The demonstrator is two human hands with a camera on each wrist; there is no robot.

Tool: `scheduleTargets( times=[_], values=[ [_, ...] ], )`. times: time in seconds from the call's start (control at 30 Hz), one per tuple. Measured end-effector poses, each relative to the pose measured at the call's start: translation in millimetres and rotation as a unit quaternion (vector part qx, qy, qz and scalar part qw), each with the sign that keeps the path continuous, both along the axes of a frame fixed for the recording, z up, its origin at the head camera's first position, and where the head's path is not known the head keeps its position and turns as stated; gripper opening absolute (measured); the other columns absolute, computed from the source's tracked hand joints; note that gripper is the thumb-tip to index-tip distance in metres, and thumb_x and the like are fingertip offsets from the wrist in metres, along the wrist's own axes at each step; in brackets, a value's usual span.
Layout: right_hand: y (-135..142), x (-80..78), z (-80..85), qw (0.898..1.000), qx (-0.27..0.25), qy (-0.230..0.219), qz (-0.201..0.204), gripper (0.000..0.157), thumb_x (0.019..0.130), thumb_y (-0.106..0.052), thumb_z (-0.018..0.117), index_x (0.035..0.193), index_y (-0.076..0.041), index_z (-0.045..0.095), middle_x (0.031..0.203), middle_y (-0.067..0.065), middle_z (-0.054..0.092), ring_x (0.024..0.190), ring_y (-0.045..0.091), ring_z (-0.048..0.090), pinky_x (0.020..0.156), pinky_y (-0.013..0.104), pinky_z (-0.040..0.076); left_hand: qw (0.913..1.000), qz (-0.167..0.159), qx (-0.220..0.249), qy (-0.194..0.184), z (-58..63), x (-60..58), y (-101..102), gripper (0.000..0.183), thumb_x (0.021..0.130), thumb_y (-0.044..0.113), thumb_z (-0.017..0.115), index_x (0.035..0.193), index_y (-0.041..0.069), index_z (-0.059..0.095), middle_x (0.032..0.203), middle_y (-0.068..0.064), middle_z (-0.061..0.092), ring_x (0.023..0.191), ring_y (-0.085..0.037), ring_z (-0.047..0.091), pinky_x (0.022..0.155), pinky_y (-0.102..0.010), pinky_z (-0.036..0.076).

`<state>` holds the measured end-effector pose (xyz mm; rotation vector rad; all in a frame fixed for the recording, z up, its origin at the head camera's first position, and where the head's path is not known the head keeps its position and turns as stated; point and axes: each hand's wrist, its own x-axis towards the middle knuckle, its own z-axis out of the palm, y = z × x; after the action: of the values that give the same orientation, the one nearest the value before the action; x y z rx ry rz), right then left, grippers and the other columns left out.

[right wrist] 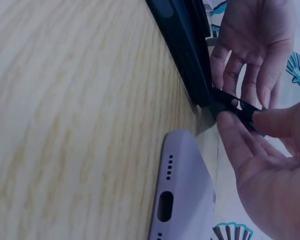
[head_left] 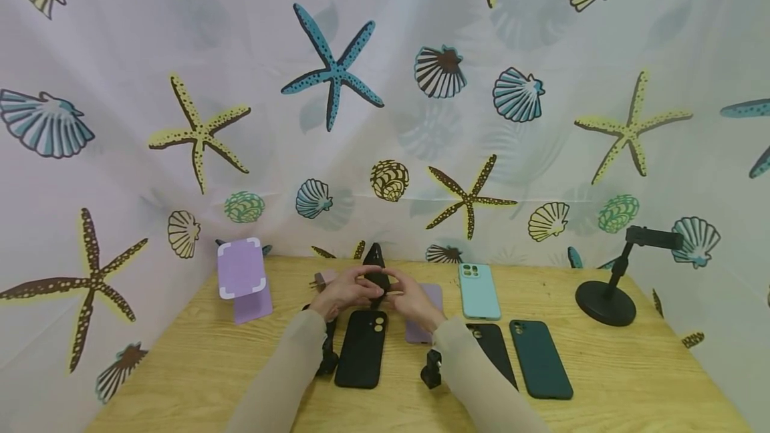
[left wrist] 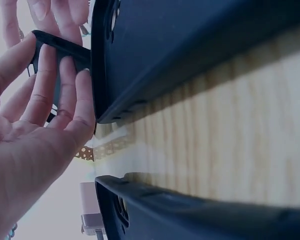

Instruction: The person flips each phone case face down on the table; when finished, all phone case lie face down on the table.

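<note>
Between both hands, at the back middle of the table, a black phone case is held up on a tilt. My left hand grips it from the left; in the left wrist view its thumb lies along the upper edge and the fingers cross the case. From the right, my right hand pinches the case between thumb and fingers, as the right wrist view shows, near an end with cutouts. Closest in front lies another black phone case. A lilac phone case is partly covered by the right hand.
Right of the hands lie a light blue case, a black case partly under the right sleeve, and a dark teal case. A black stand is at far right, a lilac stand at left. A small pinkish plug sits behind the left hand.
</note>
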<state>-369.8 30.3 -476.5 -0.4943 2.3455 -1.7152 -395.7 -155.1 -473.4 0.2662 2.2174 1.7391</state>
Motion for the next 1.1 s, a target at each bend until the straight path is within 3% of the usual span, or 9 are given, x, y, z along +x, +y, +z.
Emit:
scheduleTargets(
  times=[0.1, 0.3, 0.63, 0.93, 1.1],
  values=[
    [-0.5, -0.4, -1.0, 1.000, 0.009, 0.004, -0.006, 0.060, 0.093, 0.010, 0.046, 0.149, -0.013, 0.042, 0.134, 0.028, 0.054, 0.107, 0.035, 0.061, 0.075, 0.037, 0.051, 0.9999, -0.007, -0.016, -0.003, -1.0, -2.0, 0.2, 0.061, 0.091, 0.004, 0.068, 0.147, 0.011, 0.045, 0.107, -0.014, 0.070, 0.103, -0.028, 0.067, 0.089, -0.045, 0.055],
    [-0.4, -1.1, -4.5, 1.000, -0.009, -0.011, -0.022, 0.054, 0.097, 0.007, 0.048, 0.149, -0.006, 0.041, 0.134, 0.032, 0.053, 0.108, 0.037, 0.064, 0.087, 0.044, 0.056, 0.9991, -0.009, -0.041, 0.004, -3.4, -4.7, 0.4, 0.053, 0.090, -0.001, 0.066, 0.140, 0.010, 0.052, 0.102, -0.013, 0.072, 0.097, -0.027, 0.069, 0.084, -0.042, 0.056],
    [-1.3, -1.0, -7.6, 0.999, -0.017, -0.034, -0.028, 0.059, 0.096, 0.007, 0.051, 0.151, -0.003, 0.035, 0.135, 0.033, 0.052, 0.110, 0.035, 0.064, 0.086, 0.041, 0.057, 0.9930, 0.003, -0.115, 0.027, -2.7, -3.9, -2.1, 0.032, 0.085, 0.000, 0.070, 0.117, 0.003, 0.069, 0.096, -0.008, 0.072, 0.080, -0.019, 0.065, 0.068, -0.033, 0.050],
    [-3.2, -1.8, -8.3, 1.000, 0.000, -0.018, -0.013, 0.056, 0.097, 0.006, 0.046, 0.151, 0.001, 0.032, 0.136, 0.035, 0.050, 0.109, 0.035, 0.065, 0.086, 0.039, 0.057, 0.9858, 0.018, -0.158, 0.052, 2.5, 0.1, -1.2, 0.026, 0.082, -0.006, 0.071, 0.107, -0.001, 0.073, 0.091, -0.011, 0.072, 0.081, -0.017, 0.064, 0.076, -0.036, 0.054],
    [-2.6, -1.9, -8.4, 0.999, -0.007, -0.037, -0.004, 0.057, 0.095, 0.009, 0.046, 0.150, 0.006, 0.031, 0.135, 0.037, 0.049, 0.109, 0.037, 0.064, 0.088, 0.042, 0.056, 0.9821, 0.007, -0.179, 0.058, 3.5, -1.4, -3.6, 0.025, 0.083, -0.009, 0.068, 0.107, -0.003, 0.072, 0.092, -0.013, 0.073, 0.081, -0.017, 0.066, 0.080, -0.037, 0.055]
  ],
)
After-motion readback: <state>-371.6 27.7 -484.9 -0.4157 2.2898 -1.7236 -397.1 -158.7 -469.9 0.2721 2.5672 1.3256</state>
